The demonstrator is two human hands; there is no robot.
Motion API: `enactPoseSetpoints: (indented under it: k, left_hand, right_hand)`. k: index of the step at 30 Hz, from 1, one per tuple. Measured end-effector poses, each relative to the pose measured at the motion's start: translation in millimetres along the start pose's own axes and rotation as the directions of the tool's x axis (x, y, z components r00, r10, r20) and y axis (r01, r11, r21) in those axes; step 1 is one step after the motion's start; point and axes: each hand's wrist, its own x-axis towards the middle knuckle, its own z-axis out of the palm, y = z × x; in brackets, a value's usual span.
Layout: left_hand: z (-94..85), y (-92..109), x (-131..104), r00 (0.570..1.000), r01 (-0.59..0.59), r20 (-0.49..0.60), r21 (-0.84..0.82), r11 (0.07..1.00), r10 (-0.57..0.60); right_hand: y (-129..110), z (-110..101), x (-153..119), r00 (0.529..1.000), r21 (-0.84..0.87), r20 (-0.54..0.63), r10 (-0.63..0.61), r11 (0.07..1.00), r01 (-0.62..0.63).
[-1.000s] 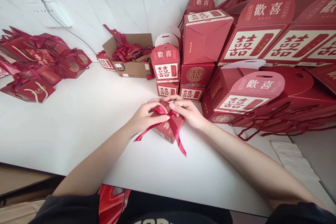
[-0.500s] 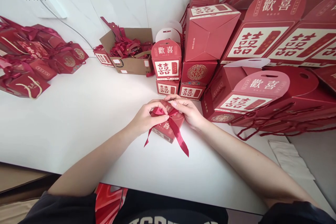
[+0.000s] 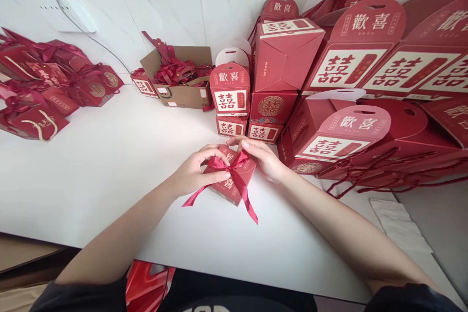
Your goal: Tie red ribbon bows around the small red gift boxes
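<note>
A small red gift box (image 3: 247, 171) with pale Chinese lettering lies on the white table in front of me. Tied over its top is a shiny dark-red ribbon (image 3: 241, 186) in a bow, one tail trailing left and the other hanging toward me. The thumb and fingers of my left hand (image 3: 195, 171) close on the bow beside its knot, over the left loop. At the far right corner, my right hand (image 3: 263, 157) pinches the right loop with thumb and forefinger. Its other fingertips rest behind the box, partly hidden.
Stacked red double-happiness boxes (image 3: 270, 107) stand just beyond my hands and along the right. A brown carton (image 3: 186, 101) of loose ribbons sits at the back. Finished red gift boxes (image 3: 91, 88) cluster at the left. White tissue (image 3: 400, 224) lies at the right edge.
The bow's right loop now stands up more fully by my right hand. The left tail has swung further left and lies spread out. The view has tilted slightly.
</note>
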Motion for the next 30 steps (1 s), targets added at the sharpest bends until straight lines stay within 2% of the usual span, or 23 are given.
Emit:
enactPoseSetpoints:
  k: [4, 9, 15, 24, 30]
  left_hand:
    - [-15.3, -2, -1, 0.991, -0.06, 0.119, -0.077, 0.995, 0.069]
    - [-19.1, -13, 2, 0.989, -0.137, 0.051, -0.045, 0.99, 0.139]
    - [-19.8, -19, 3, 0.974, -0.207, 0.072, -0.085, 0.975, 0.213]
    - [-25.2, -20, 4, 0.978, -0.176, 0.122, 0.051, 0.983, 0.169]
    - [-25.9, -21, 6, 0.979, -0.144, 0.151, 0.033, 0.989, 0.138]
  right_hand:
    - [-1, -2, 0, 0.999, 0.062, 0.01, 0.035, 0.997, -0.036]
    - [-3, -4, 0, 0.999, 0.02, 0.049, 0.004, 1.0, -0.005]
    - [-8, -6, -1, 0.991, -0.068, 0.128, -0.036, 0.997, 0.045]
    - [-10, -5, -2, 0.988, -0.118, 0.157, -0.003, 0.993, 0.022]
    - [-11, -4, -2, 0.984, -0.118, 0.176, -0.014, 0.992, 0.036]
